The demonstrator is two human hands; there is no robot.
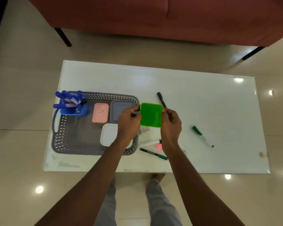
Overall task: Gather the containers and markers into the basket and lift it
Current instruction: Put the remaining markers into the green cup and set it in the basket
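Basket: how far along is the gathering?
Done: the blue marker holder, pink container, grey container and white container sit in the basket. In hand: left hand and right hand hold the green container by the basket's right end. Left: black marker, green marker, dark marker and white marker lie on the table; then the lift.

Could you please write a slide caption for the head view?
Left hand and right hand hold a green container by the basket; markers lie loose on the table.

Free room in the near left part of the basket. Blocked at far left by the pen holder, at right by three boxes.
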